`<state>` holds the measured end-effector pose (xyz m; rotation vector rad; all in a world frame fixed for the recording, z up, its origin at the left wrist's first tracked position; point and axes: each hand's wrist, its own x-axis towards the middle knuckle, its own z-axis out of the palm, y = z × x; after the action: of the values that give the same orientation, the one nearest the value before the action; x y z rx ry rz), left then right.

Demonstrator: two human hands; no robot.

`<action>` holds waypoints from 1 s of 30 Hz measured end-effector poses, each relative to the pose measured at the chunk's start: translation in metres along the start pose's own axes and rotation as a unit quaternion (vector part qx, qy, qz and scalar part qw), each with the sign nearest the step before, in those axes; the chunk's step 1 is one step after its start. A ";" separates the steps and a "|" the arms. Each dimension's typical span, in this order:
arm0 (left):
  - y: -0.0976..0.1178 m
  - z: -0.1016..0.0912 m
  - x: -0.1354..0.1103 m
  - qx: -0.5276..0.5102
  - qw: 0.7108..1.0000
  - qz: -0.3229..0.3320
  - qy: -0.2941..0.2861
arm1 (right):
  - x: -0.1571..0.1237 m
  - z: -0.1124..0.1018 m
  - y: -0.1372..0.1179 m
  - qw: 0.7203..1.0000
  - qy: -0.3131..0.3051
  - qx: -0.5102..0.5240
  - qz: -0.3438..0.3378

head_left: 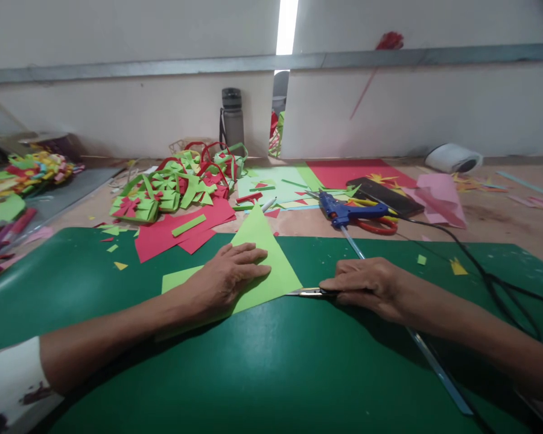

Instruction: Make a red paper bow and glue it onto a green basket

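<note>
A folded sheet of light green paper point(265, 232) lies on the green mat, with one corner pointing away from me. My left hand point(235, 274) rests flat on it, fingers stretched out to the right. My right hand point(371, 286) is closed around what look like scissors point(308, 292), their handles mostly hidden in the fingers. The metal blades point left, and their tip meets the paper's lower right edge, partly under it. Just beyond my right hand sits a blue glue gun point(350, 211), with a long clear glue stick point(438, 367) running beneath my right forearm.
Red paper pieces point(163, 238) and a heap of green and red paper baskets point(181, 181) lie at the back left. Red-handled scissors point(377, 226), a dark phone-like slab point(384, 196) and a black cord point(484, 271) are on the right. A bottle point(233, 123) stands by the wall.
</note>
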<state>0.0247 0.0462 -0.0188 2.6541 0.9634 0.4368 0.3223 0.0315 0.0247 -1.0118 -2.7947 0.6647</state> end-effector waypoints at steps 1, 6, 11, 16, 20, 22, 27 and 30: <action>0.002 0.000 0.001 -0.001 1.000 -0.003 -0.001 | 0.000 -0.001 0.000 1.000 0.001 -0.002 0.000; 0.013 0.000 0.006 0.003 1.000 -0.006 0.003 | 0.001 -0.003 -0.002 1.000 -0.002 -0.002 0.002; 0.016 0.001 0.010 0.002 1.000 -0.010 0.002 | 0.001 -0.001 -0.006 1.000 -0.008 0.002 0.000; 0.017 0.004 0.015 -0.008 1.000 -0.011 0.000 | 0.002 0.002 -0.007 1.000 -0.001 -0.007 -0.014; 0.019 0.005 0.020 -0.019 0.999 -0.026 -0.015 | 0.003 0.005 -0.008 1.000 0.006 -0.004 -0.025; 0.021 0.006 0.022 -0.014 1.000 -0.020 -0.016 | 0.004 0.007 -0.010 1.000 0.005 -0.005 -0.030; 0.024 0.009 0.028 -0.009 1.000 -0.015 -0.006 | 0.008 0.009 -0.018 0.999 -0.009 -0.003 -0.037; 0.025 0.010 0.031 -0.003 1.000 -0.013 -0.005 | 0.011 0.009 -0.022 0.999 -0.011 0.010 -0.045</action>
<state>0.0659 0.0464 -0.0133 2.6318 0.9917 0.4207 0.2985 0.0196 0.0254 -0.8746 -2.8267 0.6963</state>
